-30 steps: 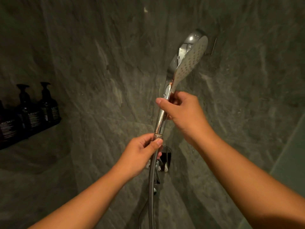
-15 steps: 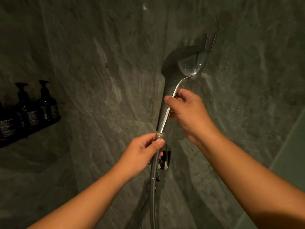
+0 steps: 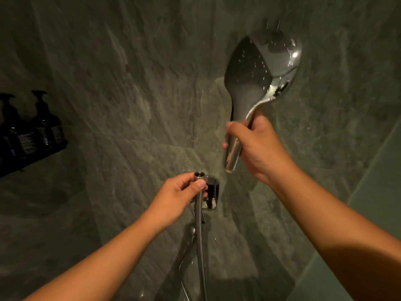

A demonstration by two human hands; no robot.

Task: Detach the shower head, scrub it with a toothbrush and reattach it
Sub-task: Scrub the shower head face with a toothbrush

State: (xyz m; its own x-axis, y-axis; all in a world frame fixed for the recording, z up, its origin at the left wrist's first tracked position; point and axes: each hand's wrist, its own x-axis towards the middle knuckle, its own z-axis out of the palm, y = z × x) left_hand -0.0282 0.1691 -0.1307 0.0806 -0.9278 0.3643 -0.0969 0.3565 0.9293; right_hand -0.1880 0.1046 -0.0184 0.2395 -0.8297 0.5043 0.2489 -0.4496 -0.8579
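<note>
My right hand (image 3: pixel 258 146) grips the handle of the chrome shower head (image 3: pixel 260 70), held upright with its shiny back toward me and its threaded lower end free in the air. The grey hose (image 3: pixel 199 231) hangs below, separate from the head. My left hand (image 3: pixel 180 194) pinches the hose's metal end nut (image 3: pixel 199 174) between thumb and fingers. A gap of open air lies between the nut and the handle's end. No toothbrush is in view.
A chrome wall outlet (image 3: pixel 213 193) sits just behind my left hand on the grey stone wall (image 3: pixel 130 105). Dark pump bottles (image 3: pixel 45 127) stand on a shelf at the left. A glass panel (image 3: pixel 377 192) borders the right side.
The shower head has come off the hose. My right hand lifted it up and to the right, while my left hand stayed low holding the hose end.
</note>
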